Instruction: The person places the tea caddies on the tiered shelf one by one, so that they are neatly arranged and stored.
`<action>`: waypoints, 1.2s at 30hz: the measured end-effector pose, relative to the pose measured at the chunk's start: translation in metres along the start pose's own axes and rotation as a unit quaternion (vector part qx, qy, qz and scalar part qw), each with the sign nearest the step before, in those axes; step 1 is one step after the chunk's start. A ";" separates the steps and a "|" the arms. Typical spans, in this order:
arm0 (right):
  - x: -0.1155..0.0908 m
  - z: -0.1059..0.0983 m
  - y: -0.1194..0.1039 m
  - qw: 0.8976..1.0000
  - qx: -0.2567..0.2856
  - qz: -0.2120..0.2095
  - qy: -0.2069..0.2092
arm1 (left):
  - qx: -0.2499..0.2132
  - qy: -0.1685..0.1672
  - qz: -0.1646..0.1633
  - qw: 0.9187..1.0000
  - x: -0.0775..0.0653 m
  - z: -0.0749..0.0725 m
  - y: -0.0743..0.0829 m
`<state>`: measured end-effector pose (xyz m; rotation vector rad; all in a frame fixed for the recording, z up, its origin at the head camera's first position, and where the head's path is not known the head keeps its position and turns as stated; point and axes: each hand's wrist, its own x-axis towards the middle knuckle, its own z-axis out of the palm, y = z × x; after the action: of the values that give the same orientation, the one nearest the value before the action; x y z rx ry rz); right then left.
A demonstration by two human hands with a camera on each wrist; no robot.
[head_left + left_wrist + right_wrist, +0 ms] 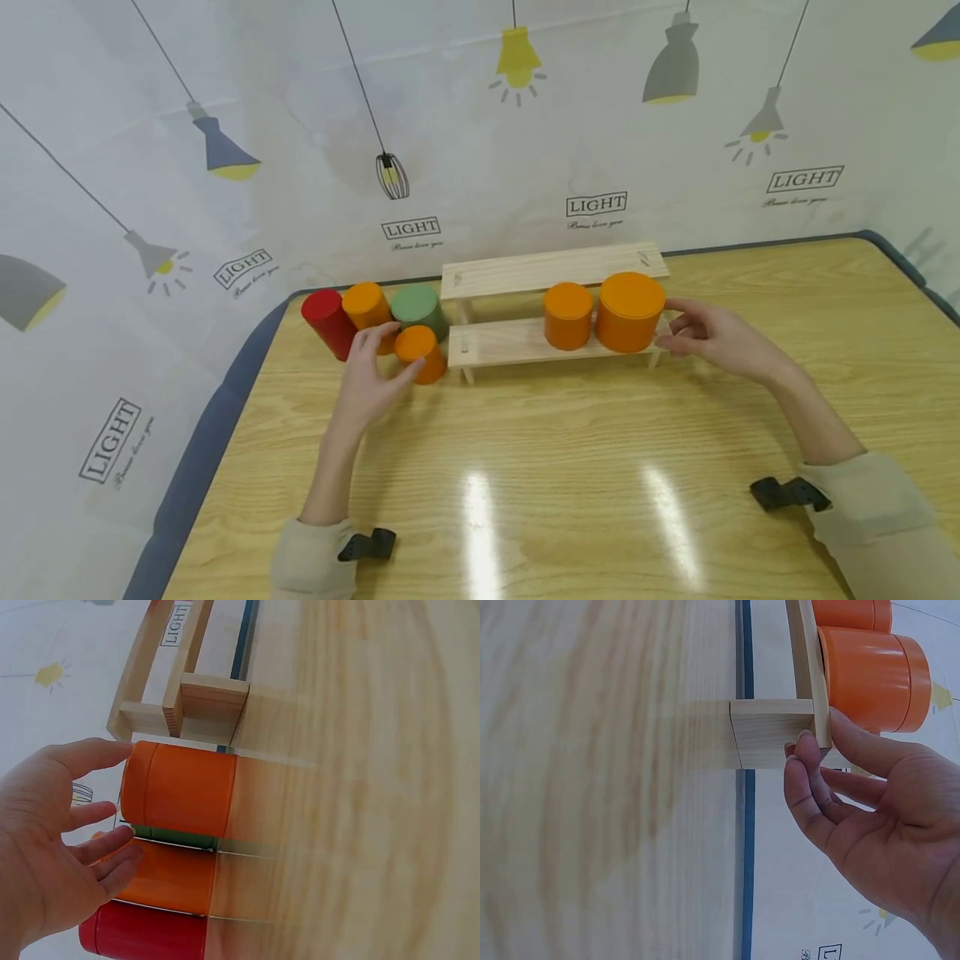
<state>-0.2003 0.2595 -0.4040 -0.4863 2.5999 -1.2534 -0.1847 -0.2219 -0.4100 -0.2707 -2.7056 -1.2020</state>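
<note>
Left fingers (111,844) near part-hidden green canister (176,838)

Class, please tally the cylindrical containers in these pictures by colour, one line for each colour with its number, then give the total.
Red container: 1
Green container: 1
Orange containers: 4
Total: 6

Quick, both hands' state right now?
Left hand: open, beside the small orange canister.
Right hand: at one end of the wooden shelf; grip cannot be told.
</note>
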 end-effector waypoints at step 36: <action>-0.001 0.001 0.000 1.000 0.006 0.001 0.001 | -0.070 0.016 -0.052 0.996 0.000 0.009 0.010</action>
<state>-0.1993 0.2590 -0.4046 -0.4795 2.5925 -1.2679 -0.1832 -0.2090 -0.4088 -0.1279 -2.6419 -1.4166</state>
